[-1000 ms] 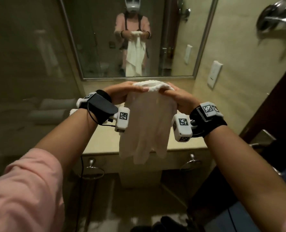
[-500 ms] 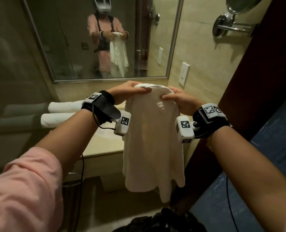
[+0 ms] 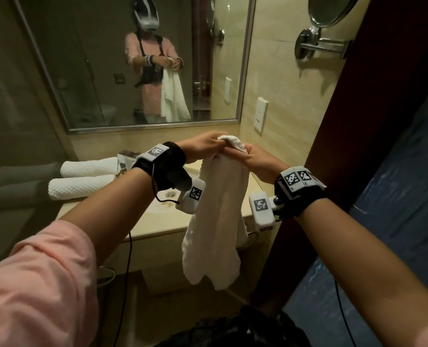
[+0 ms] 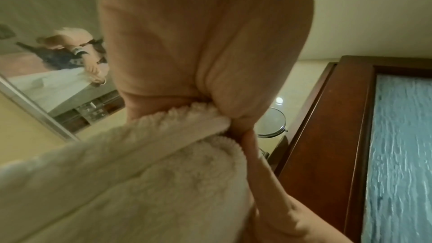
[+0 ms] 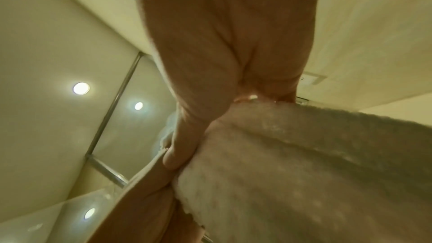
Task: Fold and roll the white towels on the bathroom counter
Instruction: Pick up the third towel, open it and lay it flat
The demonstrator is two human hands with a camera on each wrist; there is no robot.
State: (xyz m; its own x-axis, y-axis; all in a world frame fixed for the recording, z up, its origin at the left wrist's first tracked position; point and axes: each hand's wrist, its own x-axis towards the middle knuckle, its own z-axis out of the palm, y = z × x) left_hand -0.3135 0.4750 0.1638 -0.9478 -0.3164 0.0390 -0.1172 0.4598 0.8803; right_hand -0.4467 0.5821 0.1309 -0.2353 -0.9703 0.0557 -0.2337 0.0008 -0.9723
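Observation:
A white towel (image 3: pixel 218 216) hangs in the air in front of the counter, bunched at its top. My left hand (image 3: pixel 205 144) grips the top edge from the left, and my right hand (image 3: pixel 251 157) pinches it from the right, the two hands touching. In the left wrist view the towel (image 4: pixel 145 169) is pinched between thumb and fingers. The right wrist view has the towel (image 5: pixel 292 169) held under my thumb. Two rolled white towels (image 3: pixel 83 179) lie on the counter's left side.
The beige counter (image 3: pixel 158 221) holds a sink with a drain (image 3: pixel 170 194). A wall mirror (image 3: pixel 133 61) hangs behind it. A round shaving mirror (image 3: pixel 330 11) juts from the right wall, beside a dark wooden door frame (image 3: pixel 358 121). A wall socket (image 3: pixel 260 115) is nearby.
My hands have come closer together at the towel's top and dropped a little. The towel now hangs narrower and more bunched. The view has swung rightwards.

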